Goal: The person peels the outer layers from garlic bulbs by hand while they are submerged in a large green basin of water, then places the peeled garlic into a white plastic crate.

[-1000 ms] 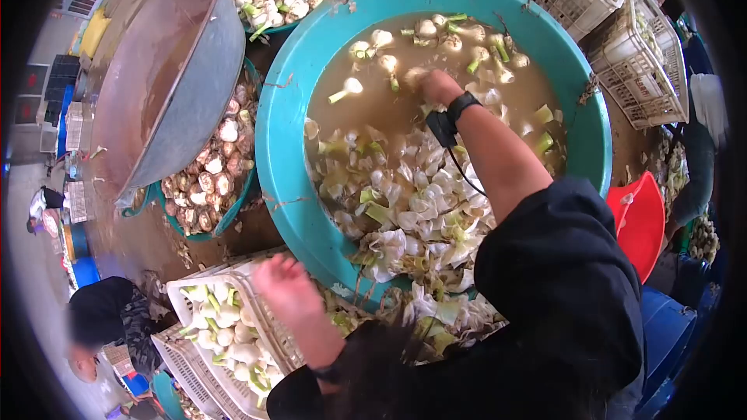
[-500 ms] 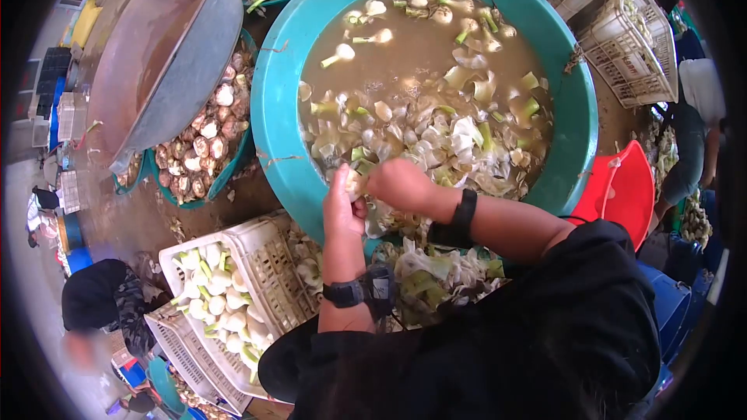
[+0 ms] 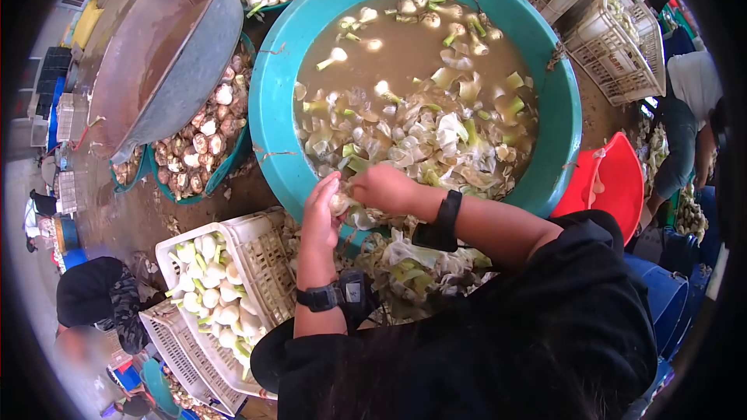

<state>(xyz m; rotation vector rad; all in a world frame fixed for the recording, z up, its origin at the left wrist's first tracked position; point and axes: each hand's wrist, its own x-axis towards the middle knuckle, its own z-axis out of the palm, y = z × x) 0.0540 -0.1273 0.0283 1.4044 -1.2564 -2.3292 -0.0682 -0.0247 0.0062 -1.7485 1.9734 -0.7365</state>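
At the near rim of a large teal tub, my left hand is closed around a pale garlic bulb. My right hand is curled against the bulb's right side, fingers pinched; what they grip is hidden. Murky water fills the tub. Whitish peels float in its nearer half, and several peeled bulbs with short green stems float toward the far side. More discarded peels are heaped below my forearms.
A white crate of peeled bulbs stands at left. Beyond it, a teal basket holds brownish unpeeled bulbs beside a tilted metal pan. A red basin is at right, with crates behind. Other people are at both sides.
The view has shifted slightly. My left fingers have straightened somewhat along the bulb, and my right hand stays close to it. Another bulb now shows floating mid-tub.
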